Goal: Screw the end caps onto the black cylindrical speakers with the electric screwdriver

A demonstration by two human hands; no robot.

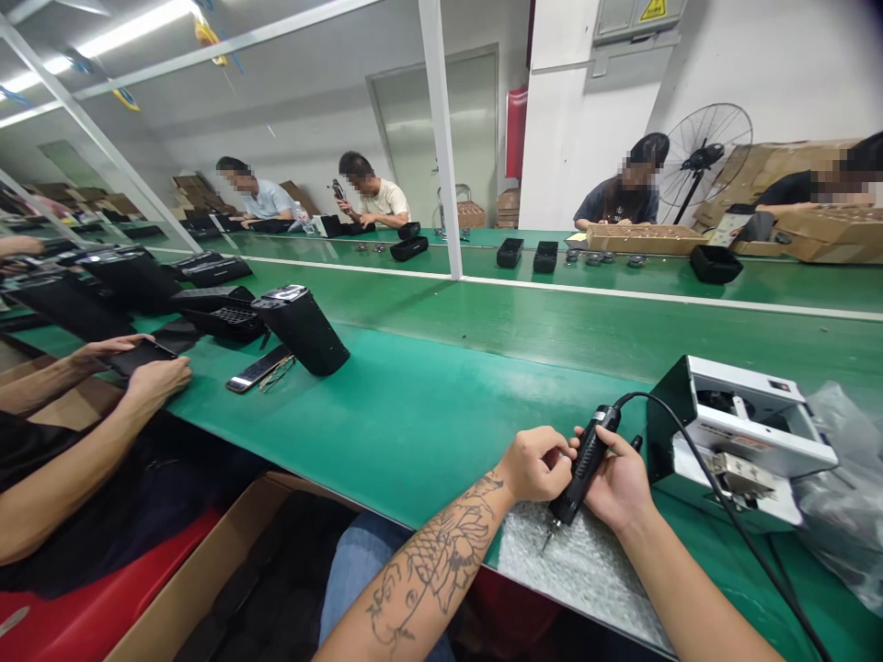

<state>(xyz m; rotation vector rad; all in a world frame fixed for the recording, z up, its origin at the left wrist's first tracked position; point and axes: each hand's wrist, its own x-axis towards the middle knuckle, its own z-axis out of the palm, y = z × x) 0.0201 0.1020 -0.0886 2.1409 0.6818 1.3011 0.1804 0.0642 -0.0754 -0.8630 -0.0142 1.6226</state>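
Observation:
My right hand [621,485] is wrapped around a black electric screwdriver [581,478], its thumb along the upper body. The tool is tilted, with its thin bit pointing down over a sheet of bubble wrap [579,570] at the table edge. A black cable runs from its top over to the right. Close against the screwdriver's left side, my left hand [538,467] has its fingers curled in a pinch. Whatever may be between those fingertips is hidden. To the right stands a white and black screw feeder machine [741,441].
Crumpled clear plastic [845,487] lies beside the machine. Leftward on the green table [400,405] are a phone [258,368] and a black speaker-like case [303,329]. A co-worker's hands [148,363] hold a dark flat piece. Several people sit across the conveyor, behind a white post [441,138].

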